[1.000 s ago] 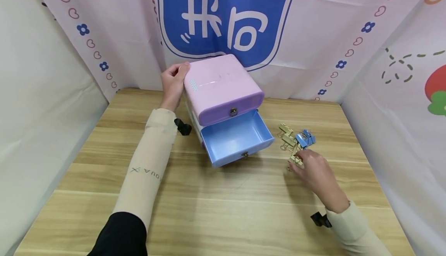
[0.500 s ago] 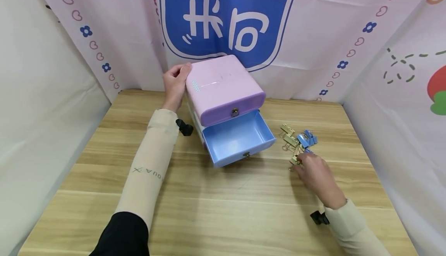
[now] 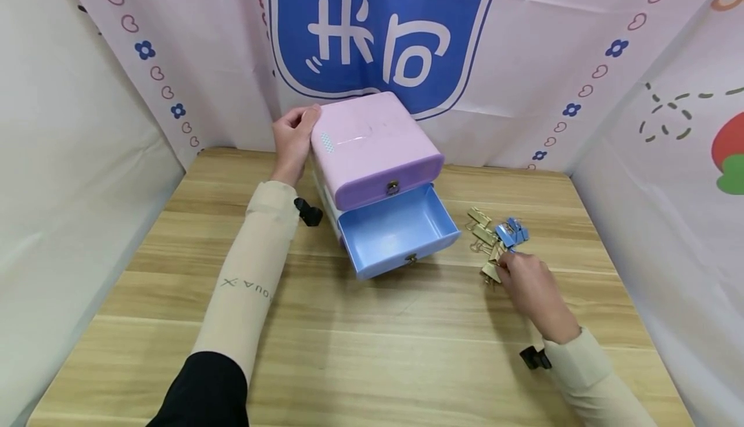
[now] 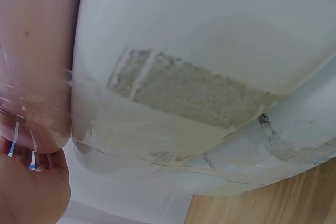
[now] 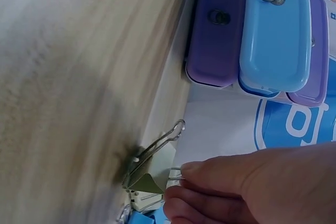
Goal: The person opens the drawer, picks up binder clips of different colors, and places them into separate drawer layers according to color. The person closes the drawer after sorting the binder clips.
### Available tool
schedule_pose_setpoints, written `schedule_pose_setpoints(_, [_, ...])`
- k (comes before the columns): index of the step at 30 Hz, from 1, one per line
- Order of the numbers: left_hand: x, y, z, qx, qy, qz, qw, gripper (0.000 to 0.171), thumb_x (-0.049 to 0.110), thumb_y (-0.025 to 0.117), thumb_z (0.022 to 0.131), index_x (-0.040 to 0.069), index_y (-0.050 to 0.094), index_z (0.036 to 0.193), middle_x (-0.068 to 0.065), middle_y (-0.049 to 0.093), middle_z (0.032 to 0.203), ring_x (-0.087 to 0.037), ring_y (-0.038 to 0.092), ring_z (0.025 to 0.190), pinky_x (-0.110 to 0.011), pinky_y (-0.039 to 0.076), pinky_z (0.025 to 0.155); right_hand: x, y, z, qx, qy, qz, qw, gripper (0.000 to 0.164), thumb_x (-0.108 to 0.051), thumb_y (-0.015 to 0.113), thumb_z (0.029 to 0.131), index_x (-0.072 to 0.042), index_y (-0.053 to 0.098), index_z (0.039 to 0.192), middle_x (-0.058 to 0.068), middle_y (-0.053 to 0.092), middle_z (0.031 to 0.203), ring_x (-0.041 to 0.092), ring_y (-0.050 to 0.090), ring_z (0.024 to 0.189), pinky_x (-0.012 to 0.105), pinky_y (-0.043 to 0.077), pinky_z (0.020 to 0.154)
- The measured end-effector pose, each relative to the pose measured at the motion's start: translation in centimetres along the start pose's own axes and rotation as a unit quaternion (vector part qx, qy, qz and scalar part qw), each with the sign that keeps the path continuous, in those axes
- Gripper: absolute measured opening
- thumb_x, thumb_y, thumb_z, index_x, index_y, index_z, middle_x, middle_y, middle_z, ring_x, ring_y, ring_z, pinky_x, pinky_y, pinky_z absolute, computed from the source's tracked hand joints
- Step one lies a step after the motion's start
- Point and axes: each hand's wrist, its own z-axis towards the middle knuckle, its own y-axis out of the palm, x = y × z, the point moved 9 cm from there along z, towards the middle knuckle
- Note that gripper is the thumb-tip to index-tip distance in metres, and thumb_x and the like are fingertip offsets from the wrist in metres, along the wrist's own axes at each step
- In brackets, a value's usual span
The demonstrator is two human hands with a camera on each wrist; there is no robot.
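Note:
A small pink-topped drawer box (image 3: 378, 139) stands at the back of the table, its middle blue drawer (image 3: 401, 236) pulled out with nothing in it. My left hand (image 3: 292, 143) grips the box's rear left top edge, thumb on top; in the left wrist view the fingers of the left hand (image 4: 34, 190) curl around the end. To the right, my right hand (image 3: 535, 291) pinches a wire handle of a gold binder clip (image 5: 155, 171) between thumb and fingers, close over the table. Other gold binder clips (image 3: 484, 233) and blue binder clips (image 3: 513, 232) lie just beyond in a small pile.
The wooden table (image 3: 372, 362) stretches in front of the box. A printed cloth (image 3: 523, 52) hangs close behind it, and white cloth walls (image 3: 75, 156) stand on both sides. A purple drawer front (image 5: 218, 35) sits below the blue one.
My right hand has shifted slightly, and the gold binder clip at its fingertips has tipped and now shows more. My left hand keeps its grip on the drawer box.

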Motion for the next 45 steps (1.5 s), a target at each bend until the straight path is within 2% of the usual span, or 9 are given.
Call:
schedule_pose_setpoints(5, [0.1,0.0,-0.1,0.005,0.007,0.002,1.0,0.027,0.039,0.077,0.096,0.013,0.079,0.105,0.006,0.067,0.095,-0.009,0.058,0.089,-0.021,0.046,0.074,-0.5,-0.7,0.3,-0.001,-0.005,-0.002,1.0,0.021,-0.003,0.068,0.098,-0.006,0.068,0.077,0.004,0.062,0.069,0.015,0.049,0.059,0.034,0.043,0.055])
schedule_pose_setpoints(9, [0.1,-0.1,0.0,0.008,0.012,0.001,0.9999,0.027,0.038,0.077,0.096,0.012,0.079,0.105,0.007,0.067,0.093,-0.009,0.057,0.088,-0.022,0.046,0.074,-1.0,-1.6,0.6,0.015,-0.013,-0.005,1.0,0.017,-0.003,0.07,0.098,-0.003,0.072,0.081,0.007,0.068,0.073,0.014,0.052,0.059,0.034,0.046,0.054])
schedule_pose_setpoints(13, [0.1,-0.1,0.0,0.009,0.014,-0.002,0.9999,0.026,0.036,0.078,0.096,0.01,0.079,0.104,0.008,0.067,0.092,-0.008,0.057,0.088,-0.022,0.045,0.074,-1.7,-2.7,0.8,0.037,-0.03,-0.007,0.999,0.013,-0.002,0.069,0.098,0.001,0.075,0.086,0.012,0.073,0.078,0.015,0.058,0.06,0.036,0.052,0.054])
schedule_pose_setpoints(20, [0.2,-0.1,0.0,0.008,0.011,0.0,0.9999,0.026,0.037,0.077,0.096,0.012,0.078,0.103,0.007,0.067,0.093,-0.009,0.057,0.088,-0.022,0.046,0.075,-2.8,-4.9,1.1,0.073,-0.043,-0.011,0.996,0.013,-0.001,0.069,0.097,-0.001,0.072,0.085,0.01,0.07,0.075,0.016,0.055,0.059,0.036,0.048,0.054])
schedule_pose_setpoints(32, [0.0,-0.1,0.0,0.004,0.005,0.006,1.0,0.028,0.039,0.076,0.096,0.013,0.078,0.105,0.006,0.067,0.095,-0.01,0.057,0.09,-0.023,0.046,0.075,-5.5,-8.4,2.0,0.142,-0.082,-0.007,0.986,0.004,0.002,0.073,0.094,0.001,0.074,0.09,0.014,0.075,0.083,0.023,0.067,0.064,0.043,0.054,0.058])
schedule_pose_setpoints(45, [0.1,-0.1,-0.1,0.008,0.008,0.005,0.9999,0.028,0.038,0.077,0.096,0.012,0.078,0.103,0.006,0.067,0.093,-0.01,0.058,0.087,-0.022,0.046,0.073,-9.2,-10.2,3.3,0.16,-0.103,0.0,0.982,0.004,-0.003,0.075,0.095,0.001,0.076,0.095,0.014,0.078,0.089,0.027,0.071,0.073,0.045,0.058,0.065])
